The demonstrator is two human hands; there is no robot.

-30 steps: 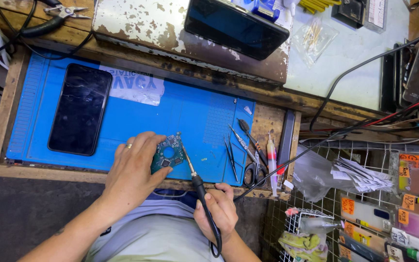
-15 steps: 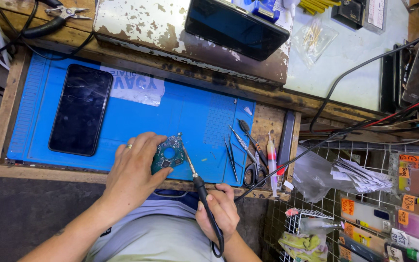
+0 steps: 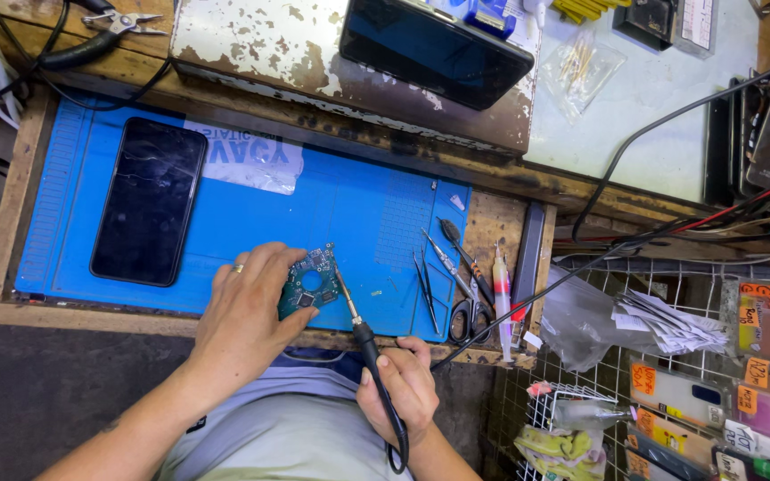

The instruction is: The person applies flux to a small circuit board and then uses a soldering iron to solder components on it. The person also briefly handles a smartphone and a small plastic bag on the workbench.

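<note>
Left hand comes in from lower left, forearm angled up to the right, palm down, fingers curled over and clamped on one small green circuit board, pinning it at the near edge of the blue mat; a ring shows on one finger. Right hand sits lower, close to the body, wrist bent, fingers wrapped tight round the black handle of one soldering iron, held like a pen; its tip slants up-left and meets the board's right edge. The iron's cord loops under the hand. On the mat: one black phone face up at left, well apart from the board, and one white label near the top. Right of the board, two tweezers on the mat, then a cluster on the desk: one pair of scissors, one white-and-red pen-like tool; exact count of the thin tools there is hard to tell. One dark tablet lies on the chipped white shelf above. One pair of pliers top left.
</note>
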